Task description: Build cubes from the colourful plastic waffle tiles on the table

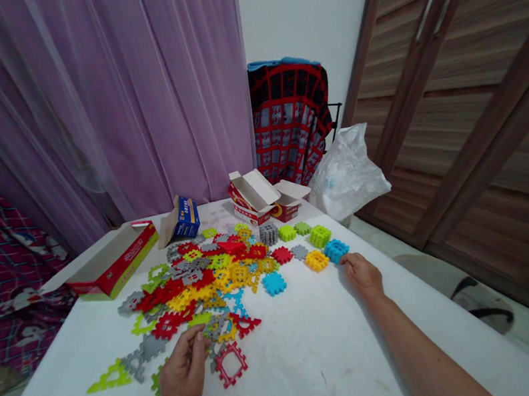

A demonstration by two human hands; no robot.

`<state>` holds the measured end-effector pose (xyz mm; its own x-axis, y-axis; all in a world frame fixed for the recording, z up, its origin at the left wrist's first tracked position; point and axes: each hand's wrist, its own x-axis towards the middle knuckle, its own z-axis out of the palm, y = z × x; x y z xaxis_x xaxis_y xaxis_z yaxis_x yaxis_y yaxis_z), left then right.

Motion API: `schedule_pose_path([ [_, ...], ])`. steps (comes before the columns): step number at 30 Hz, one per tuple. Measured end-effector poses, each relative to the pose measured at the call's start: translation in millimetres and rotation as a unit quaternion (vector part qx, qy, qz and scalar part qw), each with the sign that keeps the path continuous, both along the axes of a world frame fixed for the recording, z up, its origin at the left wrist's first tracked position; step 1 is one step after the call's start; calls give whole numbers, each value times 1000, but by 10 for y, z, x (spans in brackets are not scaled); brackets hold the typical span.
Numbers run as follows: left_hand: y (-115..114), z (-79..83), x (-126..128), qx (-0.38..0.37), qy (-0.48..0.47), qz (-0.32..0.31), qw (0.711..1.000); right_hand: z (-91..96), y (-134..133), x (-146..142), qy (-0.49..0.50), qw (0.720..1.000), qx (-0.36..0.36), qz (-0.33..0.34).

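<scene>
My left hand [182,374] hovers over the near edge of a mixed pile of interlocking plastic toy tiles [227,275]. Its fingers are loosely bent with the thumb a little apart, and nothing shows in them. Close by are a grey tile [218,327] and a red square frame tile [231,364]. On the right, my right hand [363,274] has its fingertips closed at the near edge of a blue tile stack [337,251]. Beside that stack lie a yellow stack [316,260] and a green stack [320,236]. A single blue tile [274,283] lies left of them.
Behind the pile stand opened red boxes [255,199] and a blue box [185,218]. A long red and green box [113,264] is at the left. The white plastic bag [349,173] sits by the table's [295,382] right edge, near a wooden wardrobe [460,91].
</scene>
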<state>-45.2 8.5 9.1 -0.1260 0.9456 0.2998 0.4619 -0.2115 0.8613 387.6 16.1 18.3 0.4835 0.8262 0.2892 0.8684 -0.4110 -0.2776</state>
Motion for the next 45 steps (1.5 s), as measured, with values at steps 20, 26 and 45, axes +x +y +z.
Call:
schedule_pose_path([
  [20,25,-81,-39,-13,-7,-9,1000,-223,94,110,23,993,117,-4],
  [26,31,-76,-35,-7,-3,-3,1000,-235,100,117,2,995,100,7],
  [45,7,12,-7,-6,0,-5,1000,-175,85,74,2,996,87,-19],
])
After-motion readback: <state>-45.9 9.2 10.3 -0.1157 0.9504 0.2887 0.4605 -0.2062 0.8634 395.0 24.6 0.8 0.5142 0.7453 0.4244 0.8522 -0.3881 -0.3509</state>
